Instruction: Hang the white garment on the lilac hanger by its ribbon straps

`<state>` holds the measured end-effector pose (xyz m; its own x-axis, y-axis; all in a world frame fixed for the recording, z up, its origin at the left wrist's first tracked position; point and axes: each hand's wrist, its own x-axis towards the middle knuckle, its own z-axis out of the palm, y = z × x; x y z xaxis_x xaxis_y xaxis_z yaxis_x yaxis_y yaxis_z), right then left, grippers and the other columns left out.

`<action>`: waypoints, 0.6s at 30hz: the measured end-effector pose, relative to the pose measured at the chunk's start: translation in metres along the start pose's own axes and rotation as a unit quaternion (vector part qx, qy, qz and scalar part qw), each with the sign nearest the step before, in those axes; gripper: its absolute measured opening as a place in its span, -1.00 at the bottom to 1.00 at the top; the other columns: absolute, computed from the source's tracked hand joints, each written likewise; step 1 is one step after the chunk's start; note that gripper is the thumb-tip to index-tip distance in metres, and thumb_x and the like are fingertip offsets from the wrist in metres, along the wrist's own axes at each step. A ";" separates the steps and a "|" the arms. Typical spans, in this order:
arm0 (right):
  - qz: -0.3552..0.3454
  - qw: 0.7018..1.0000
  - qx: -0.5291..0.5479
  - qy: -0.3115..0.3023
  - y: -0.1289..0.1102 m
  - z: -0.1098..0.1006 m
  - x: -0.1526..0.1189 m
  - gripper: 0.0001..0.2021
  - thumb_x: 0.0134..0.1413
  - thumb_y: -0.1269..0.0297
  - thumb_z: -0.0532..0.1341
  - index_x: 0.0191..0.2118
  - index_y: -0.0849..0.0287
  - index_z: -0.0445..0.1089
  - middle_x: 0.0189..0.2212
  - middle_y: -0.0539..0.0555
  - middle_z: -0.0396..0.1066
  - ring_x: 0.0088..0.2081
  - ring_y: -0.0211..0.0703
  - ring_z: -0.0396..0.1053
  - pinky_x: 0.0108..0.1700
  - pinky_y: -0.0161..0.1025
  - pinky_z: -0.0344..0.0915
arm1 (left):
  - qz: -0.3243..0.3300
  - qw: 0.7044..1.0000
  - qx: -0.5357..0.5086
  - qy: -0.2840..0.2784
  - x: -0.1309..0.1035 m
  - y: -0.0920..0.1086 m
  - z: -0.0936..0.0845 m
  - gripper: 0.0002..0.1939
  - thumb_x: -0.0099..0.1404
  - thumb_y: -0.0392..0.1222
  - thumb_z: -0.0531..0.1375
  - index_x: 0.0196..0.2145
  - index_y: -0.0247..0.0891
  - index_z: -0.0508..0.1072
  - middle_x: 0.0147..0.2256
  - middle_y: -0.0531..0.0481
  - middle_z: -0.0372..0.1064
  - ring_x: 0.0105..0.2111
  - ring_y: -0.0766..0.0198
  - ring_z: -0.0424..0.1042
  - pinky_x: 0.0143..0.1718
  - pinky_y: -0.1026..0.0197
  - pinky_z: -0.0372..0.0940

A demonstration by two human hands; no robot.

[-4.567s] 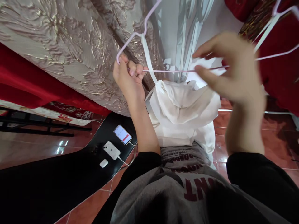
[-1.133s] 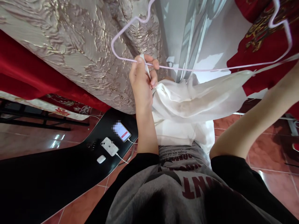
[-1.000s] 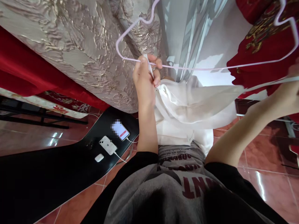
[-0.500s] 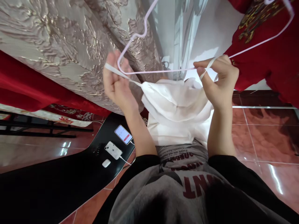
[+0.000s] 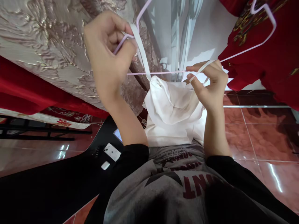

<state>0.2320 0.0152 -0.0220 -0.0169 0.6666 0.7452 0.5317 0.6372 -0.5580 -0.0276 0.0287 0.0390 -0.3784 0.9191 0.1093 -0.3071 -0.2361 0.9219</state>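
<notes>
I find the left hand raised, its forearm angled upward, fingers curled closed about the left shoulder of the hanger, with the left strap at the fingertips. I record the right hand lower, forearm near upright, thumb and forefinger narrowly pinching the hanger, the right strap crossing them. The garment hangs below and between both grips.

A head-worn camera is facing forward and down, closely viewing the left hand, the right hand and, below their grip, the shirt.
</notes>
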 end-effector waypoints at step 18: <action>-0.017 0.947 0.130 0.295 0.037 -0.046 0.002 -0.75 0.01 0.39 0.37 -0.17 -0.06 0.62 -0.24 -0.08 0.60 -0.17 -0.10 0.58 -0.12 -0.14 0.49 | 0.081 0.990 -0.116 -0.022 -0.032 -0.062 0.028 -0.59 0.66 -0.16 -0.23 -0.36 -0.19 0.17 -0.45 0.02 0.32 -0.33 0.26 0.47 -0.21 0.19 0.33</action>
<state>0.2905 0.0225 -0.0243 0.4859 0.3617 0.7957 0.3112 0.7791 -0.5442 0.0285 0.0225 -0.0113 -0.4018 0.8753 0.2689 -0.4403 -0.4422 0.7814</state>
